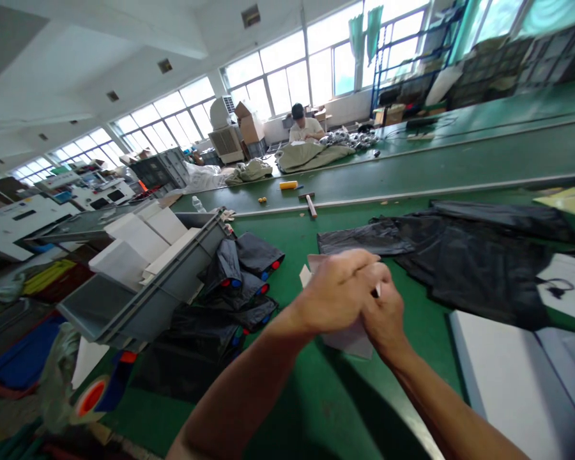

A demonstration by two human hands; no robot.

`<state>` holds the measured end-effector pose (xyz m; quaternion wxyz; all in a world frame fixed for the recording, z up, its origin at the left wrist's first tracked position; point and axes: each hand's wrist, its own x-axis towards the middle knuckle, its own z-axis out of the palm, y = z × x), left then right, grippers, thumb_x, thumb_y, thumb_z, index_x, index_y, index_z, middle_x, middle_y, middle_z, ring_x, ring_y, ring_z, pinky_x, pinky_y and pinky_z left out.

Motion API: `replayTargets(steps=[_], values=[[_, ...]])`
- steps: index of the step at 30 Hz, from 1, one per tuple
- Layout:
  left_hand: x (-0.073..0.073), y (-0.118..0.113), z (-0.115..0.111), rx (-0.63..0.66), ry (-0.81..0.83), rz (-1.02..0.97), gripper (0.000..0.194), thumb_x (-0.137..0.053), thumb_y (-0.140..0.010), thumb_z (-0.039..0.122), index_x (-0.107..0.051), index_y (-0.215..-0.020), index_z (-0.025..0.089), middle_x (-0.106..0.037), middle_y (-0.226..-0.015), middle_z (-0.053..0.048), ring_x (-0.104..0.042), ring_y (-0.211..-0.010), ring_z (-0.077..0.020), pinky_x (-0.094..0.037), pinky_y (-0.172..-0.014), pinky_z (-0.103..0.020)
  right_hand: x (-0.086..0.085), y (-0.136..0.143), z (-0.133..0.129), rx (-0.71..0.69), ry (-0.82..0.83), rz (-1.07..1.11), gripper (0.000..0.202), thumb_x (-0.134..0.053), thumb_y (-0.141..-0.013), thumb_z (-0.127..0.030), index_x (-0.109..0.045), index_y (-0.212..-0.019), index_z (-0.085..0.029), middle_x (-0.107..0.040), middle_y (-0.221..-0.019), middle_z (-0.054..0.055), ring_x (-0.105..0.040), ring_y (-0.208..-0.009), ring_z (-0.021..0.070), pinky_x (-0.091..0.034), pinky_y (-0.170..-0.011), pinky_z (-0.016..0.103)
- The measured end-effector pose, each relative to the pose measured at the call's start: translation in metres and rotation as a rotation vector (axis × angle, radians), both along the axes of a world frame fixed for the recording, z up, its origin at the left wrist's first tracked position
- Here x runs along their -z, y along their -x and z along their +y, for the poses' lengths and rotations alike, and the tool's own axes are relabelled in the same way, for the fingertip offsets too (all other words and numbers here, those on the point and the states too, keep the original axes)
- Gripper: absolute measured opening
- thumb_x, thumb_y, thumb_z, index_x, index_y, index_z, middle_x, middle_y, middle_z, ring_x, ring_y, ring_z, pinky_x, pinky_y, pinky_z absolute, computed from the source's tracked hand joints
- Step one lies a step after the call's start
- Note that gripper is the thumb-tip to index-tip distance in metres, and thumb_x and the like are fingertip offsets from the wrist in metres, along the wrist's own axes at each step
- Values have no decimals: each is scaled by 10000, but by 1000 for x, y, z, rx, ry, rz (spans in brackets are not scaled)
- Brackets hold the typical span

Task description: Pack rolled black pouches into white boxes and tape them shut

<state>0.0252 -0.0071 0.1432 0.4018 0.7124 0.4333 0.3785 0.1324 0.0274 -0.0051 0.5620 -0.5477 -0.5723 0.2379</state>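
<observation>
A small white box point(349, 341) stands over the green table, its flaps sticking out at the upper left. My left hand point(338, 291) lies across the top of the box, fingers closed and bent toward the right. Against it, on the right side of the box, is my right hand point(386, 310), also with bent fingers. The two hands touch and cover most of the box top. A bit of white flap shows between them.
Left are a grey crate point(172, 281) of white boxes, black bags point(220, 319) and a tape roll point(92, 397). Right lie black bags point(469, 255) and white sheets point(508, 370). A hammer point(311, 206) lies ahead. A person point(306, 128) sits beyond the tables.
</observation>
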Motion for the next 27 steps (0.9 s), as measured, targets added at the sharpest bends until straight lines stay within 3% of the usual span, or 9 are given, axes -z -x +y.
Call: replayTargets(steps=[3, 6, 10, 15, 20, 27], values=[[3, 49, 1, -100, -51, 109, 236, -482, -891, 229, -702, -889, 143, -620, -787, -21, -555, -746, -123, -443, -711, -227, -8, 1, -1, 8, 47, 38, 275, -571, -719, -470, -526, -796, -210, -600, -689, 26, -544, -632, 217, -414, -567, 312], [18, 71, 0, -299, -205, 245, 200, -556, -850, 150, -747, -898, 185, -652, -823, -30, -596, -810, -144, -452, -753, -257, -13, 0, 0, -8, 79, 74, 280, -568, -680, -466, -533, -788, -210, -611, -685, 33, -552, -642, 221, -423, -569, 312], [37, 61, -2, -418, -465, 302, 171, -602, -854, 135, -733, -941, 203, -685, -845, -25, -615, -802, -139, -457, -735, -262, -14, 0, 0, -22, 94, 87, 283, -570, -688, -471, -534, -792, -210, -623, -690, 34, -557, -643, 216, -429, -576, 311], [66, 41, 2, -541, -752, 570, 237, -675, -843, 203, -661, -1078, 232, -728, -914, -13, -609, -869, -185, -362, -815, -366, -17, 2, -5, -11, 114, 98, 315, -568, -697, -501, -536, -807, -207, -625, -681, 32, -547, -612, 209, -435, -572, 317], [88, 47, 1, -711, -688, 597, 349, -756, -778, 234, -625, -1101, 221, -736, -836, -10, -581, -915, -222, -328, -828, -383, -19, 3, -6, -24, 133, 136, 317, -566, -683, -486, -537, -829, -205, -642, -709, 43, -566, -640, 218, -455, -600, 328], [78, 62, -15, -589, -475, 556, 566, -769, -728, 188, -503, -1228, 210, -661, -1136, -59, -532, -1114, -235, -379, -902, -369, -20, 1, -2, -25, 161, 129, 334, -562, -674, -502, -542, -827, -207, -648, -724, 51, -578, -662, 226, -458, -604, 326]])
